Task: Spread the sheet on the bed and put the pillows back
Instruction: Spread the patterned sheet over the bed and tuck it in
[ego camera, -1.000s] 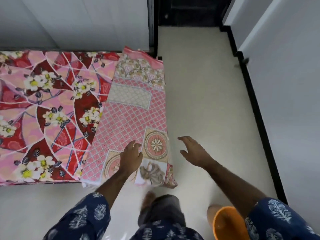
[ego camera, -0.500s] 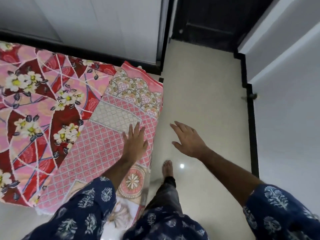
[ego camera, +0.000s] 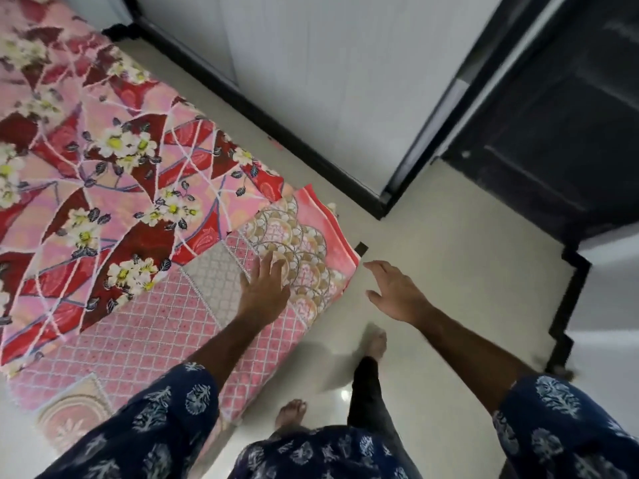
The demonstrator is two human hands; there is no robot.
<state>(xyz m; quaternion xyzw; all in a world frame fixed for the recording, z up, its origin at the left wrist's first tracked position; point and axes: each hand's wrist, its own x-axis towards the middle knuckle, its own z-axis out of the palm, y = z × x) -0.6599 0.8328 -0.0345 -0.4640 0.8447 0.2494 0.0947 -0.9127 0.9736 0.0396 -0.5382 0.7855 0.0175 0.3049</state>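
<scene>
A low bed carries two cloths. A red and pink sheet with white flowers [ego camera: 114, 174] covers most of it. A pink lattice sheet [ego camera: 155, 333] with a scalloped border lies along the near edge. My left hand [ego camera: 266, 288] rests flat on the lattice sheet near its far corner, fingers spread. Beside that corner, my right hand [ego camera: 394, 292] hovers open over the floor, holding nothing. No pillow is in view.
Pale tiled floor [ego camera: 449, 254] runs to the right of the bed. A white wall with black skirting [ego camera: 311, 157] stands behind, and a dark door [ego camera: 570, 133] at the upper right. My bare feet [ego camera: 375, 340] stand beside the bed edge.
I have walked along the bed toward its far corner. My left hand slid up the lattice sheet from the near end to the scalloped border; my right hand stayed open.
</scene>
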